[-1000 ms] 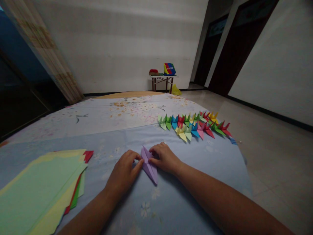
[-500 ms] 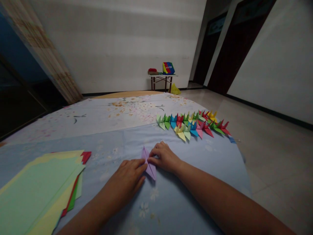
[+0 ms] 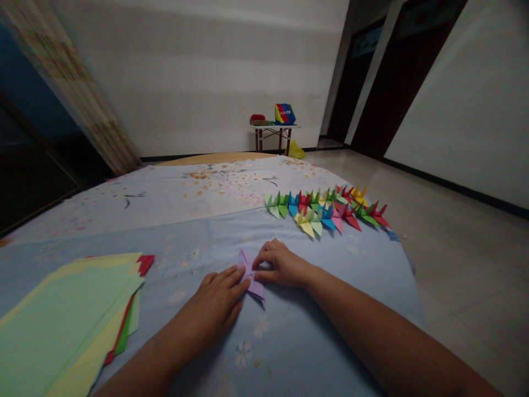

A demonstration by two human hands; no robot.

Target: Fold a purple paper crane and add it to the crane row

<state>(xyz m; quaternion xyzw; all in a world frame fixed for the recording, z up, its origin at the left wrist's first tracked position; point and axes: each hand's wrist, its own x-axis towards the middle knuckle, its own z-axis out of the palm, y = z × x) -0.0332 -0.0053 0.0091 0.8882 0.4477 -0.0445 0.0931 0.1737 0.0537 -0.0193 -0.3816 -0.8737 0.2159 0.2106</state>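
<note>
A folded piece of purple origami paper [image 3: 251, 281] lies on the blue cloth between my hands, with points sticking out at the top and bottom. My left hand [image 3: 219, 292] rests on its left side, fingers flat against the paper. My right hand [image 3: 281, 264] comes in from the right, its fingertips on the paper's upper right edge. Part of the purple piece is hidden under my fingers.
A row of multicoloured origami cranes [image 3: 322, 214] stands beyond my hands. A stack of coloured paper sheets [image 3: 70, 314] lies at the lower left. The floral cloth [image 3: 231, 187] spreads further back; a small table [image 3: 273, 128] holds a rainbow-striped box [image 3: 285, 114].
The purple paper has gone from a long narrow shape to a shorter, more compact one. My left hand has moved from a raised pinch to lying flatter against it.
</note>
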